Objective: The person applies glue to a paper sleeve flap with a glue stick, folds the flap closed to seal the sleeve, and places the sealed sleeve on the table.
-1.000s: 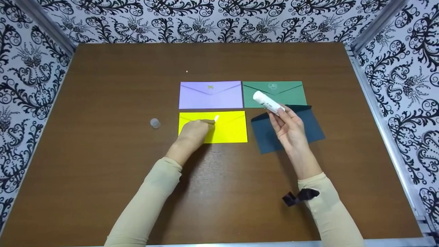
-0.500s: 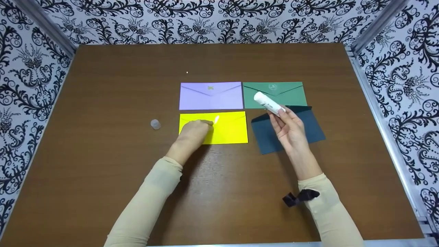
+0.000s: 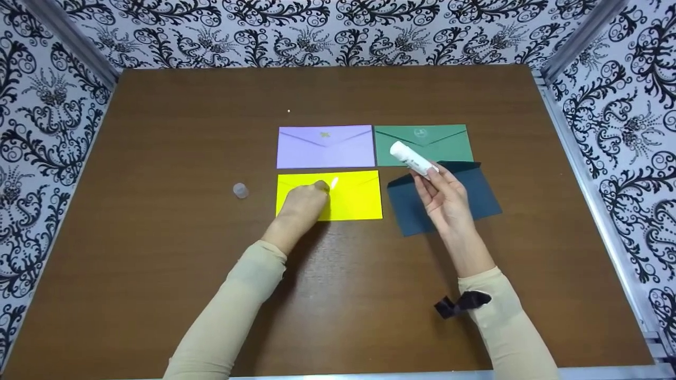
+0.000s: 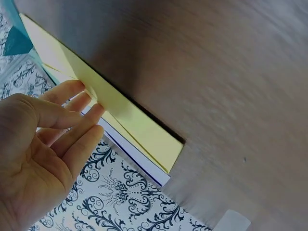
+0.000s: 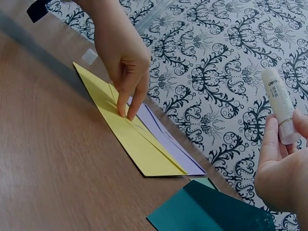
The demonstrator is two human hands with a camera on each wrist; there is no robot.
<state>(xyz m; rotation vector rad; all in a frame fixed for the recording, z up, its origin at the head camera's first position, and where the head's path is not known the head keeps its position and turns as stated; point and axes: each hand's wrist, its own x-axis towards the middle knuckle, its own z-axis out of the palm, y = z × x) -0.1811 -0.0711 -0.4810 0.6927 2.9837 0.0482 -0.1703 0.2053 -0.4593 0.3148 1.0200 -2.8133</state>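
Right under the left hand [image 3: 303, 203], the nearer one: yellow envelope [image 3: 356, 199], long axis parallel to the tabletop's [image 3: 158, 295] near edge. At its flap [image 3: 349, 178]: bent fingertips [image 4: 95, 110], slightly apart. Pinched in the right hand [image 3: 449, 198]: glue stick [image 3: 413, 157], tilted toward the far-left corner.

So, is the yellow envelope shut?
Yes, shut: its flap is folded down, and the left hand touches it. Glued? Can't tell.

Brown tbl [image 3: 132, 290], b/w scroll-print panels [image 3: 317, 37] at back + sides, grey metal rails [image 3: 586, 39]
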